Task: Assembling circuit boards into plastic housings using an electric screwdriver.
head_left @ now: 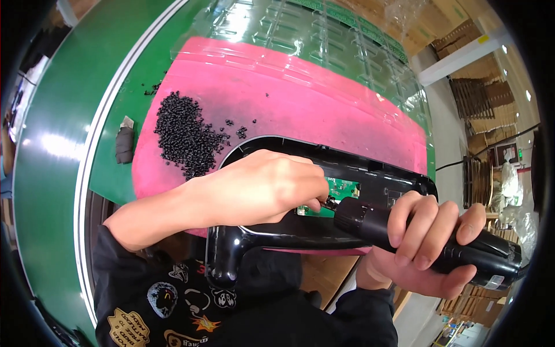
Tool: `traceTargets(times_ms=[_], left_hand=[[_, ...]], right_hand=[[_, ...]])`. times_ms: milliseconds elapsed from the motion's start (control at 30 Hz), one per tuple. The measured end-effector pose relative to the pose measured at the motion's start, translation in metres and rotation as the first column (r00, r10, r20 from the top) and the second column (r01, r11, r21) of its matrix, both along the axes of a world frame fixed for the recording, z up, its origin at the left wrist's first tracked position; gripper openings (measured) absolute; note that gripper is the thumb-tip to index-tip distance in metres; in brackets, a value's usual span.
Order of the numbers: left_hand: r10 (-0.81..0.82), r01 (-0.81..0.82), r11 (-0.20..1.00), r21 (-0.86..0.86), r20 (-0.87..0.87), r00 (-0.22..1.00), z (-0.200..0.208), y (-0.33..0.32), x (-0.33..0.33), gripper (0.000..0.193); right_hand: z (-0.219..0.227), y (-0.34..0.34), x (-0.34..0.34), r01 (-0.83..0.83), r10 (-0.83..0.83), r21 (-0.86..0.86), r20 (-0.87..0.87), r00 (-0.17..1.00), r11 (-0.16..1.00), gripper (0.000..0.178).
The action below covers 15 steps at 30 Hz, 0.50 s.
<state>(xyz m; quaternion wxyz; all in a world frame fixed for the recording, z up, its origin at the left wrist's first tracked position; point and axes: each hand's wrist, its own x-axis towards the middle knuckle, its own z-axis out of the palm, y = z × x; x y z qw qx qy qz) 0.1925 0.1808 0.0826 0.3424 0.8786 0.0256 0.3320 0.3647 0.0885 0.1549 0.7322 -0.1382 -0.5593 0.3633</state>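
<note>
My right hand (pixel 428 231) is wrapped round a black electric screwdriver (pixel 359 220), its nose pointing left. The screwdriver's tip meets the pinched fingers of my left hand (pixel 274 188); whatever they hold there is too small and covered to make out. Both hands are over a black plastic housing (pixel 295 237) with a raised rim and a rounded leg at its near left. Inside the housing lies a green circuit board (pixel 347 188), partly hidden by my left hand and the screwdriver. A heap of small black screws (pixel 184 133) is spread beyond my left forearm, with a few strays to its right.
Under the housing is a pink mat (pixel 300 87) on a green table (pixel 58 179). Clear plastic trays (pixel 312 29) stand along the far side. A small dark grey wrapped roll (pixel 124 143) lies left of the mat. Stacked cardboard (pixel 480 98) stands off to the right.
</note>
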Motion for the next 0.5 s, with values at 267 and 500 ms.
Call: traceTargets(times_ms=[267,500], left_hand=[[0.082,-0.089,0.989,-0.122,-0.063,0.995,0.016,-0.001,0.004,0.017],[0.156,-0.152,0.988,0.035,-0.197,0.968,0.014,-0.002,0.006,0.015]], right_hand=[[0.007,-0.009,0.027,0.020,-0.018,-0.020,0.104,0.994,1.000,0.037],[-0.012,-0.019,0.060,0.228,-0.156,-0.235,0.287,0.945,0.945,0.035]])
